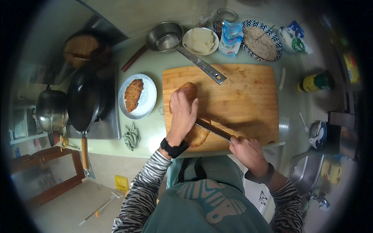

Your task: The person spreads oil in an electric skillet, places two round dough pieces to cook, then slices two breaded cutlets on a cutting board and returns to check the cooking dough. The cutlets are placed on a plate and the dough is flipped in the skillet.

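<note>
On the wooden cutting board [242, 99] lies a breaded fried cutlet [191, 88], with my left hand [184, 109] resting on it, fingers bent. My right hand [247, 150] grips the handle of a knife [214, 129], whose blade reaches left to the cutlet beside my left wrist. A browned breaded piece [198, 138] lies under and in front of the blade, near the board's front edge. Whether it joins the piece under my left hand is hidden. Left of the board, a plate [150, 99] holds a sliced fried cutlet [134, 94].
A saucepan [164, 38] stands behind, its handle over the board. Along the back are a bowl of pale slices [188, 49], a blue-white packet [230, 40] and a patterned dish of crumbs [279, 52]. A wok [83, 99] sits left; a sink [304, 169] lies right.
</note>
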Motion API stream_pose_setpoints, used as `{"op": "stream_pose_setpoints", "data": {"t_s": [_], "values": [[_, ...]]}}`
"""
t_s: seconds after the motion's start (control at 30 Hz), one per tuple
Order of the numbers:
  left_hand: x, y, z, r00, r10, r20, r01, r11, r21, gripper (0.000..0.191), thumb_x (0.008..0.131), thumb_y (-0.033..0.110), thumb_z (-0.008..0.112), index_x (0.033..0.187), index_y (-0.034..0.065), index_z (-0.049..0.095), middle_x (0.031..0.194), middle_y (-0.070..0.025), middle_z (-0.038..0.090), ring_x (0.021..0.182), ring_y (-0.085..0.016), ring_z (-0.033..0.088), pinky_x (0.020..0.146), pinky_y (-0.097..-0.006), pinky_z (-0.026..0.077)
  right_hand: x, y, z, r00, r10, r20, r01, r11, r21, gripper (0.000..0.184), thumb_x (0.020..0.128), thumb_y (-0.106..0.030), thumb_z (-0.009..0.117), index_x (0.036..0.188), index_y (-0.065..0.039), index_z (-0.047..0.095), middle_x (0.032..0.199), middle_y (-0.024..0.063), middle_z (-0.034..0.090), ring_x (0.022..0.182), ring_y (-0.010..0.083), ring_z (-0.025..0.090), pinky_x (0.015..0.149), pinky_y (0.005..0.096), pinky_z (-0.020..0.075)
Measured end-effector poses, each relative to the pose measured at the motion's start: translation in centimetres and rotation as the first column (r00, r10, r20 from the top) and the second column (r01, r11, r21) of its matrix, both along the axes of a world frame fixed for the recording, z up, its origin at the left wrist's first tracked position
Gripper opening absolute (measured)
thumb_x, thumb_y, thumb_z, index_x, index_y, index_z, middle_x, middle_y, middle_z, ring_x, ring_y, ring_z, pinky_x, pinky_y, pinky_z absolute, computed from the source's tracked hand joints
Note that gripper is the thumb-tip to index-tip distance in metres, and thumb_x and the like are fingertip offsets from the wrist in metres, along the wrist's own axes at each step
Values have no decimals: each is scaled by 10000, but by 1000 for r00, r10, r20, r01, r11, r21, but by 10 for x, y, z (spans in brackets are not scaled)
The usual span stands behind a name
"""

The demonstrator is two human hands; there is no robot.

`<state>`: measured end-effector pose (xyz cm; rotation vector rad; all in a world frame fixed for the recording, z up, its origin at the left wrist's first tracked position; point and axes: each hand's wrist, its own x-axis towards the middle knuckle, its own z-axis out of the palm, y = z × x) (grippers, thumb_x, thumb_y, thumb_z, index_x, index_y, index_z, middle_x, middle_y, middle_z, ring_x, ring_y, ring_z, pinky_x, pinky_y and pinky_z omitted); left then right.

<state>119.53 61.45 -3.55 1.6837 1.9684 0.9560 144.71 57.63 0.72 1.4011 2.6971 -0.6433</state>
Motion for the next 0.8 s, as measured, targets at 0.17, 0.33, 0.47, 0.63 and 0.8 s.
{"op": "stream_pose_setpoints", "data": {"t_s": [0.17,0.33,0.47,0.63,0.8], "values": [[9,17,-18,995,-96,-11,94,990,-103,270,945,171,574,1154,16,502,1121,-185,498,1082,-370,468,915,-451,375,2,7,-5,1000,10,26,-8,996,-85,131,867,-180,584,826,-57,605,693,178,655,594,341,664,525,448,517],[11,20,-32,985,-155,-70,151,986,-65,161,962,145,547,1071,30,520,1050,-158,528,1015,-345,493,873,-442,383,8,7,-24,999,7,37,-1,985,-170,124,873,-178,575,889,-56,592,693,171,648,619,337,666,530,458,518],[17,19,-27,986,-159,51,164,981,-103,136,979,141,530,1045,23,514,1019,-168,542,993,-347,508,874,-435,394,15,-3,-38,999,-21,-28,18,997,-78,118,869,-170,583,887,-54,583,667,146,627,636,329,662,540,459,521],[17,14,-16,922,-112,371,198,959,-202,180,1022,195,496,1059,20,475,988,-127,530,935,-250,511,857,-340,425,15,-9,-30,983,-12,-182,27,996,82,131,864,-170,596,842,-44,568,646,140,611,615,337,650,551,461,524],[3,4,-16,932,-50,359,153,952,-264,189,1036,205,479,1083,23,465,968,-95,517,901,-192,506,843,-309,435,5,-14,-5,993,-14,-116,4,996,-87,153,867,-182,600,821,-41,561,678,160,634,628,352,658,562,458,529]]}}
